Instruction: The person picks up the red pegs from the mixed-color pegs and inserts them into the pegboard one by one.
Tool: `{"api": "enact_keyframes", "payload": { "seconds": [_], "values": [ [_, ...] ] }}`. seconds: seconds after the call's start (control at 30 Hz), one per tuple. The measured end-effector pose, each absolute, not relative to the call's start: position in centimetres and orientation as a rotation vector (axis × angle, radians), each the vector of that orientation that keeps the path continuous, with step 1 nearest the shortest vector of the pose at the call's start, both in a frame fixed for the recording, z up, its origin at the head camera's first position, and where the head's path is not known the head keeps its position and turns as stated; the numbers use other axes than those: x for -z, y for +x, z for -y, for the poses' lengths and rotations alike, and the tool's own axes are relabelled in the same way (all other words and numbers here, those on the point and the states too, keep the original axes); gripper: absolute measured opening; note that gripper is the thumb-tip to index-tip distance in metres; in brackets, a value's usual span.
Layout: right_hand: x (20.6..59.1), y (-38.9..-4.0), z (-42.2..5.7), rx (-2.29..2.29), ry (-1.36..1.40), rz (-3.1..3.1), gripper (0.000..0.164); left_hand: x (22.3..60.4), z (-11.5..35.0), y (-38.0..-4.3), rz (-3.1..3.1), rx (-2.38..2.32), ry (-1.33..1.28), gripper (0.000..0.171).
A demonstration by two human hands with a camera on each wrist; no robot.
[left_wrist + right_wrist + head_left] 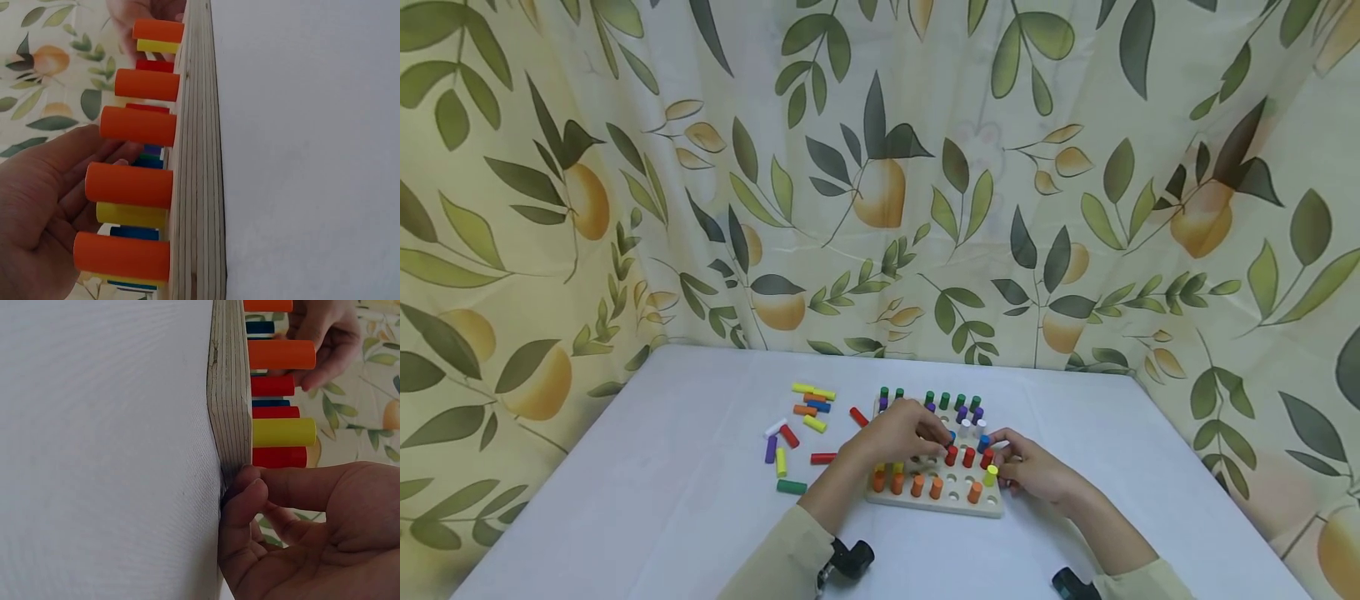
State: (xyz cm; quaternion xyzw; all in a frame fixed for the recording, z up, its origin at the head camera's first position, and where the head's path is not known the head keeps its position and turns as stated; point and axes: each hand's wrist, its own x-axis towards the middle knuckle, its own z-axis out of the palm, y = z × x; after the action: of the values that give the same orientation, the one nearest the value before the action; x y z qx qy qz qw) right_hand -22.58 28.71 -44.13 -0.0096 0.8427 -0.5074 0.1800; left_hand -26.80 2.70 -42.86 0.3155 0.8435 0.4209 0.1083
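Observation:
A wooden pegboard (934,503) lies on the table, with rows of coloured pegs standing in its holes. My left hand (898,433) reaches over the middle of the board from the left. Its thumb and forefinger come together at a blue peg (952,437), partly hidden by the fingertips. In the left wrist view, the left hand (37,206) shows behind a row of orange pegs (128,185). At the board's right edge, my right hand (1033,468) grips the side with curled fingers, beside a yellow peg (284,432) and a red peg (987,458).
Loose pegs lie left of the board, among them a green peg (792,487), a purple peg (771,450), a white peg (775,427) and a red peg (823,458). A leaf-and-fruit patterned curtain (880,275) surrounds the white table (662,500) at the back and sides.

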Motion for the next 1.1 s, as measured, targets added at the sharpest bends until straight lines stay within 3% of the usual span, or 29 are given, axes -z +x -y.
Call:
{"api": "enact_keyframes", "payload": {
  "seconds": [1.1],
  "values": [
    [44.2,-22.6,-28.7,1.419,-0.048,-2.388,0.04,42.5,2.1,-27.9,-2.516,-1.302,0.936,0.017]
  ]
}}
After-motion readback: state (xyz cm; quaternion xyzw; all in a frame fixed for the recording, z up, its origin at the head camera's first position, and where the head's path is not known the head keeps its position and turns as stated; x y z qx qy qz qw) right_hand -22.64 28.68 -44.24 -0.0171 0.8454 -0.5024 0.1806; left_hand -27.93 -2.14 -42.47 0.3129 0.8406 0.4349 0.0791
